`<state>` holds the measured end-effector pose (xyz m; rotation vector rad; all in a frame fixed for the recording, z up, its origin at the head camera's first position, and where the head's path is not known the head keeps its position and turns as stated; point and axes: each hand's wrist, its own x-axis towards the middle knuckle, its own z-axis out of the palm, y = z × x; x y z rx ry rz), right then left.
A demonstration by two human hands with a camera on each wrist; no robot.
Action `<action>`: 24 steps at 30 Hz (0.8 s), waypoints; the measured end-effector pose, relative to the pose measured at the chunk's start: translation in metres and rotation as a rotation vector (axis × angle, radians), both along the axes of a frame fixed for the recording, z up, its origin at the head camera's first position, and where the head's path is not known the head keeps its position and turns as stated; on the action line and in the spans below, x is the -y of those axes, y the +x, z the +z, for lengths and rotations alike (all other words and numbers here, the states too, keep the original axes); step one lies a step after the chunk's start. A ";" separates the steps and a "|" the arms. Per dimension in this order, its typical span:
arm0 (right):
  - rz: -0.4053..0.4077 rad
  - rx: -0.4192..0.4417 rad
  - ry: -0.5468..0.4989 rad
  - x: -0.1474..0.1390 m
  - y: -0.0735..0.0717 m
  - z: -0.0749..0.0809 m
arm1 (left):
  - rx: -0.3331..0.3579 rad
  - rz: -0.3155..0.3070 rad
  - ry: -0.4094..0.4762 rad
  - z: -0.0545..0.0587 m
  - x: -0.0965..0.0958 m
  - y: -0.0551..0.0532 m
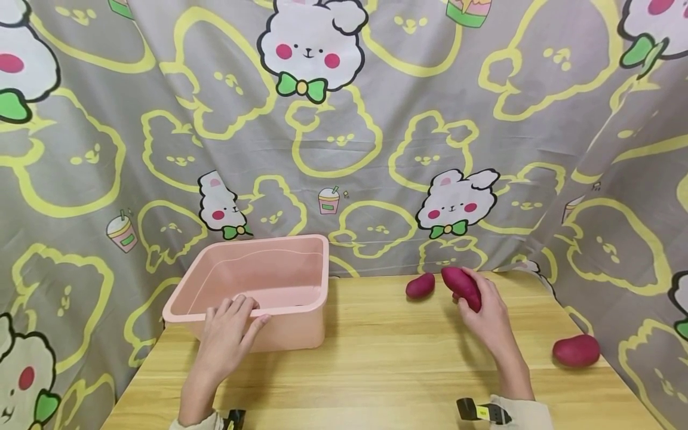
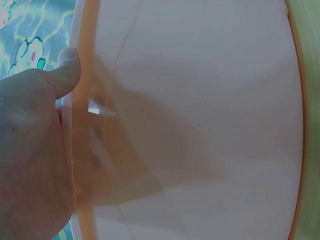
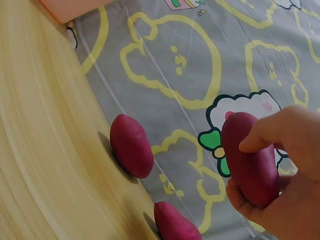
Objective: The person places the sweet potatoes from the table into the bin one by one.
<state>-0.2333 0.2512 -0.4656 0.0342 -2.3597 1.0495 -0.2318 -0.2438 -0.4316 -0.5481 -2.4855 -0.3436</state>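
My right hand [image 1: 490, 313] holds a purple sweet potato [image 1: 461, 286] above the back of the table, thumb on one side and fingers on the other. In the right wrist view, a second sweet potato [image 3: 131, 146] lies on the wood by the cloth, and a third sweet potato [image 3: 175, 225] is partly cut off at the lower edge. At the left stands a pink plastic tub [image 1: 290, 325]. My left hand [image 1: 227, 334] grips its front rim, fingers reaching over to the inside; their shadow shows on the wall in the left wrist view.
One more sweet potato [image 1: 576, 350] lies near the table's right edge. A grey cartoon-print curtain [image 1: 371, 143] hangs behind and along both sides of the wooden table [image 1: 387, 358]. The tub stands close to the back curtain.
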 end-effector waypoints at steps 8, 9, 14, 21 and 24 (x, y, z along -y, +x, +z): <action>0.027 -0.035 -0.012 0.004 0.000 0.001 | -0.006 0.003 -0.001 0.000 0.001 0.000; 0.030 -0.037 -0.014 0.005 0.000 0.002 | -0.008 0.002 -0.001 0.000 0.001 0.000; 0.029 -0.036 -0.013 0.007 0.001 0.003 | -0.012 -0.002 0.003 -0.001 0.001 0.000; 0.030 -0.058 -0.013 0.010 0.002 0.005 | -0.017 -0.006 0.010 -0.001 0.000 0.000; 0.038 -0.082 -0.004 0.012 0.001 0.005 | -0.018 -0.006 0.010 -0.001 0.000 0.000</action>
